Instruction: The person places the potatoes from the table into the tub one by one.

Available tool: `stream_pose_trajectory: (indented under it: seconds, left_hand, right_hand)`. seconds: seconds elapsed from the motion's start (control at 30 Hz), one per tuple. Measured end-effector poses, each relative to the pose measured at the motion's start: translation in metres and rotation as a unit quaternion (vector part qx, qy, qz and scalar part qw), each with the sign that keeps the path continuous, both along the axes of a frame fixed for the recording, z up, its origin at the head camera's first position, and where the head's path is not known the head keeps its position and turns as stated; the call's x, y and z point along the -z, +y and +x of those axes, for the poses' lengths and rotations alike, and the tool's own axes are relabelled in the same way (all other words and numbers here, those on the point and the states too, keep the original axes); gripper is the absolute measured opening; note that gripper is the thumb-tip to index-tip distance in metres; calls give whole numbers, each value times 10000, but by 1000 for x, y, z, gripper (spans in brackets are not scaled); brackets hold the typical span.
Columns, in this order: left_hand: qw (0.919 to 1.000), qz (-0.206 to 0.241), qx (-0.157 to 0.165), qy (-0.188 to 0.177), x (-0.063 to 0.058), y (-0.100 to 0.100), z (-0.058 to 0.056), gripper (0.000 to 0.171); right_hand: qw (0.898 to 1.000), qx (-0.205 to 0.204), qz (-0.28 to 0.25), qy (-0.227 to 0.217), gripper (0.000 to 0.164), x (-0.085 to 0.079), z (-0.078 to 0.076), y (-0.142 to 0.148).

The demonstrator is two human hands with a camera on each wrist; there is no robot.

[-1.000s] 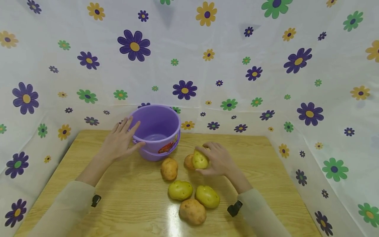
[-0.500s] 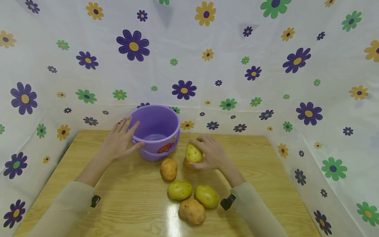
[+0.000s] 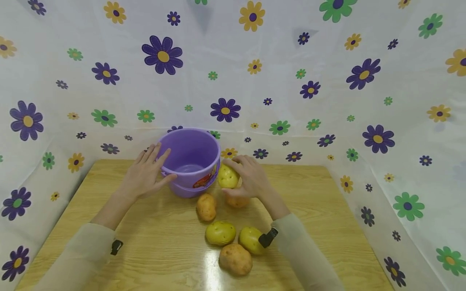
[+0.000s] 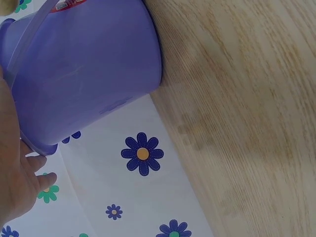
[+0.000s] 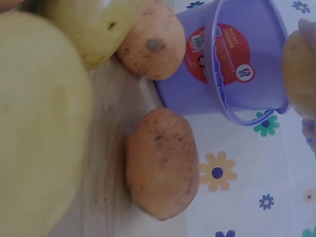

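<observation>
In the head view, your left hand (image 3: 143,176) is spread, fingers extended, against the left side of the upright purple bucket (image 3: 182,186). Your right hand (image 3: 251,176) grips a yellow potato (image 3: 227,177) between thumb and fingers, outside the bucket, just beside its right side. On the table (image 3: 153,242) lie 2 more yellow potatoes (image 3: 220,233) and 3 brown potatoes (image 3: 206,207), 1 partly hidden by your right hand.

In the left wrist view, your fingers reach the bucket's rim; its handle (image 4: 29,35) crosses the wall.

In the right wrist view, the gripped potato is near the rim, beyond a red label (image 5: 233,52).
</observation>
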State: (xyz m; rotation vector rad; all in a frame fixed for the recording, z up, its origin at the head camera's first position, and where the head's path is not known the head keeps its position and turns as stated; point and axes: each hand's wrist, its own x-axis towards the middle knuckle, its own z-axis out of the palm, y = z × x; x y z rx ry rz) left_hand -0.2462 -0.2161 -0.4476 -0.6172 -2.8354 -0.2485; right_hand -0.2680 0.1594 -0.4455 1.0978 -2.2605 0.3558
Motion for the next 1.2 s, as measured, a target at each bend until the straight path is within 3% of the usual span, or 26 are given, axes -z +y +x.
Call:
stream_pose_trajectory:
  seconds: [0.2,0.47,0.73,1.2]
  left_hand:
    - [10000,2,-9,-17,0,0,0,91]
    - [10000,-13,8,15,0,1,0,91]
    - [10000,-20,1,94,2,0,0,91]
    - [10000,-8,-4,25,-1,0,1,91]
  right_hand:
    - [9998,-6,-185,22,96,-9,-7,-12]
    - [9996,-16,-267,-72,86,-17,-12,-23]
    - [9994,25,-321,142,87,-22,-19,-34]
    - [9989,189,-288,-328,86,-32,-28,-51]
